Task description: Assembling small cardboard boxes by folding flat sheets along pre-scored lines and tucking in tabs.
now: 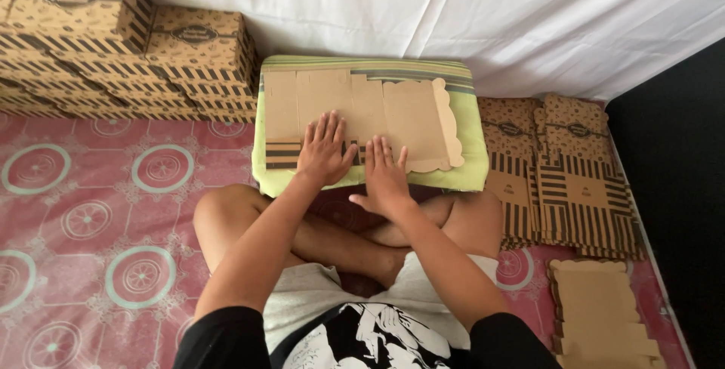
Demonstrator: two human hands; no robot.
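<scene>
Left hand (323, 150) and right hand (384, 175) both lie flat with fingers spread, gripping nothing, on the near edge of the cardboard sheet (362, 112), whose long side runs left to right across the green cushion (472, 159).

Brown flat carton blank (362, 116) is lying centrally; assembled striped boxes (128, 44) are standing stacked at left; flattened striped cartons (563, 180) and plain blanks (600, 312) are lying at right.

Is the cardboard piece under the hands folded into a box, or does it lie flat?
Flat. The cardboard blank lies spread on the green cushion, panels and scalloped flap unfolded. The left hand and right hand press on it, palms down.
</scene>
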